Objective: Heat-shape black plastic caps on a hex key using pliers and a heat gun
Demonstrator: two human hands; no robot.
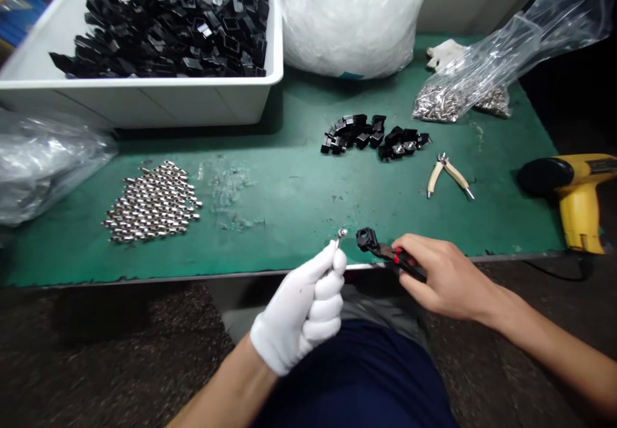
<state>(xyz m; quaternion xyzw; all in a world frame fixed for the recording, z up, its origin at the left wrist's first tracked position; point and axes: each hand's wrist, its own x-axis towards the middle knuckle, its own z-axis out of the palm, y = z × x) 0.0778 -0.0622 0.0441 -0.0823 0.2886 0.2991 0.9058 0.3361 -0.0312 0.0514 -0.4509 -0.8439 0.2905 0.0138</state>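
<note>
In a white glove, my left hand [308, 309] pinches a small silvery metal pin [342, 233] upright between thumb and forefinger. My bare right hand [441, 277] is wrapped round the handles of red-and-black pliers [396, 256]. At the pliers' jaws is a small black plastic housing [367, 239], just right of the metal pin and apart from it. Beyond my hands lies a group of similar black plastic parts [357, 133]. Many silvery metal pieces [154, 203] lie in rows on the left of the green mat [289, 190].
A white bin [193, 103] of black parts stands back left, beside a large bag of white material [354, 17]. Cream-handled pliers [446, 174], a bag of small metal parts [441, 101] and a yellow heat gun [576, 190] lie right. Another clear bag [43, 164] is left.
</note>
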